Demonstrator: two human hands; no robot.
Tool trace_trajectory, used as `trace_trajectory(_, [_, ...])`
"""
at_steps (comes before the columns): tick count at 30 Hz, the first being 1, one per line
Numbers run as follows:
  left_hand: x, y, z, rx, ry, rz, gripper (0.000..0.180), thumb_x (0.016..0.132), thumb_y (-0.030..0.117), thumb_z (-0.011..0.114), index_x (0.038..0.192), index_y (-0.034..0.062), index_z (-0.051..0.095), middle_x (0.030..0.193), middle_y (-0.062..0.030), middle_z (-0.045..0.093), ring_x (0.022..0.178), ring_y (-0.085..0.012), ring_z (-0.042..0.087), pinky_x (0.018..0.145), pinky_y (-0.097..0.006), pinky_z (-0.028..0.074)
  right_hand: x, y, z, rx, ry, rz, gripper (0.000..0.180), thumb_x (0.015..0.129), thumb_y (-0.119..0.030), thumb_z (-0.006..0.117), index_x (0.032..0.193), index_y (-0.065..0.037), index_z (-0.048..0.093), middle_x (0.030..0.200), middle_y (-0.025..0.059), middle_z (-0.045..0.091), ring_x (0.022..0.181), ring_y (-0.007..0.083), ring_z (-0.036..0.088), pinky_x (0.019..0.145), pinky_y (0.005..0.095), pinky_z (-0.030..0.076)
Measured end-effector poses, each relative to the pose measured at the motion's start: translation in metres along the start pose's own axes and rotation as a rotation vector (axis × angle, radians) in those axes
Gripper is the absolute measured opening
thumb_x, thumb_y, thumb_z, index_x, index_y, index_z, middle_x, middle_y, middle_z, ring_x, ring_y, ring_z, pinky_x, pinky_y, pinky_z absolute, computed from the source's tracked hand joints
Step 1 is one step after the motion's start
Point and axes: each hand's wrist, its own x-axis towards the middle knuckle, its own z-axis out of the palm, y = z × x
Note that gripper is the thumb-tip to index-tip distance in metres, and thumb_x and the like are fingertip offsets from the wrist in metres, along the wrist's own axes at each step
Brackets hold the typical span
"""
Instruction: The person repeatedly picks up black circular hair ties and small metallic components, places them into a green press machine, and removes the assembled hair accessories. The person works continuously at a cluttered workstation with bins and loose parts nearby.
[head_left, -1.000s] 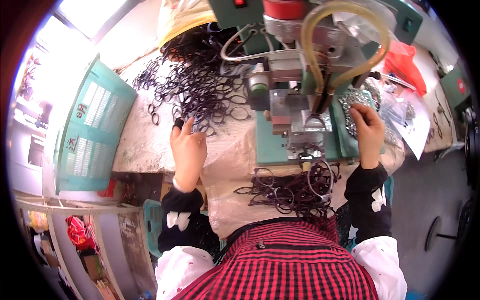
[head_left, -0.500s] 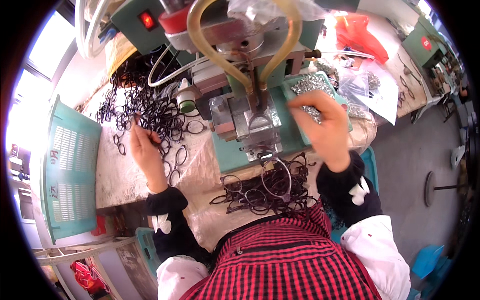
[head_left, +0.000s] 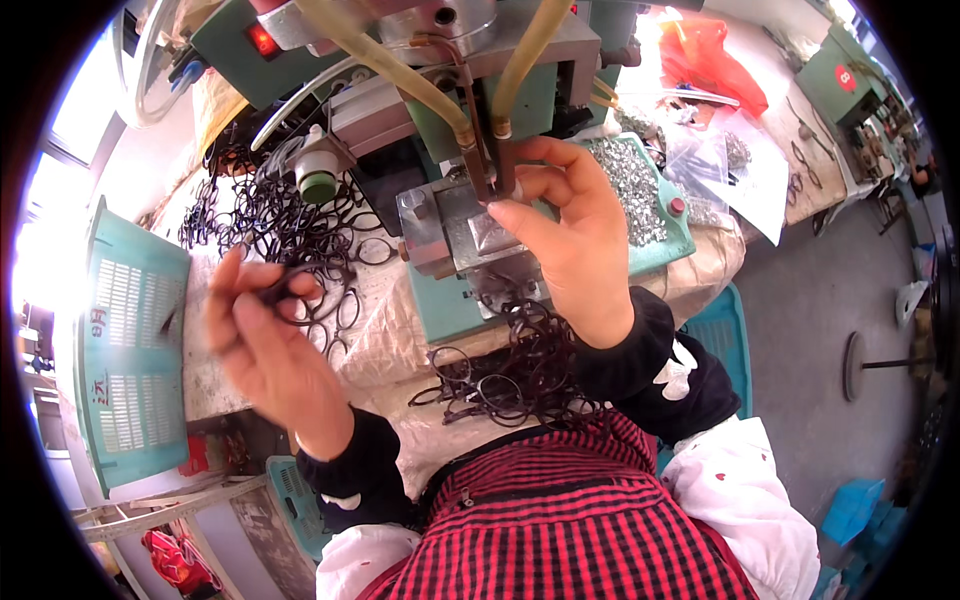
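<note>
My left hand (head_left: 275, 345) is closed on a dark eyeglass frame (head_left: 284, 284), beside a heap of dark eyeglass frames (head_left: 290, 215) on the left of the bench. The fingers are slightly blurred. At the machine (head_left: 440, 130), my right hand (head_left: 580, 250) has thumb and fingers bent together right at the two copper-coloured prongs (head_left: 482, 175). Anything pinched there is too small or hidden to name. Below the prongs sits a metal block (head_left: 480, 232). A second pile of eyeglass frames (head_left: 500, 375) lies at the bench's front edge, before my apron.
A green tray (head_left: 650, 250) of small silvery parts (head_left: 632, 190) stands right of the machine. Plastic bags and a red bag (head_left: 700, 65) lie behind it. A turquoise basket (head_left: 135, 350) stands at the left, and a blue bin (head_left: 722, 340) is below the right bench edge.
The eyeglass frame under the prongs is gone from there. My right hand has moved left from the parts tray to the prongs. My left hand has come nearer, holding a frame from the heap.
</note>
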Motion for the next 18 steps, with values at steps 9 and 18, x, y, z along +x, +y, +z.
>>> trace_trajectory(9, [-0.02, 0.002, 0.059, 0.433, -0.796, 0.597, 0.029, 0.073, 0.002, 0.077, 0.1, 0.013, 0.079, 0.112, -0.0063, 0.073, 0.086, -0.0265, 0.069, 0.091, -0.044, 0.057, 0.022, 0.021, -0.085, -1.172, -0.041, -0.447, 0.019, 0.08, -0.009, 0.072, 0.099, -0.007, 0.074, 0.121, 0.0184, 0.067, 0.12, 0.0362, 0.061, 0.104, 0.0436, 0.047])
trace_trajectory(18, [-0.024, -0.008, 0.066, 0.472, -0.829, 0.571, 0.037, 0.068, 0.005, 0.082, 0.104, 0.0147, 0.079, 0.112, -0.0033, 0.074, 0.074, -0.0212, 0.062, 0.093, -0.043, 0.059, 0.023, 0.063, -0.138, -1.365, 0.144, -0.482, 0.011, 0.078, -0.015, 0.076, 0.088, -0.012, 0.074, 0.118, 0.0167, 0.067, 0.122, 0.0384, 0.058, 0.097, 0.0457, 0.051])
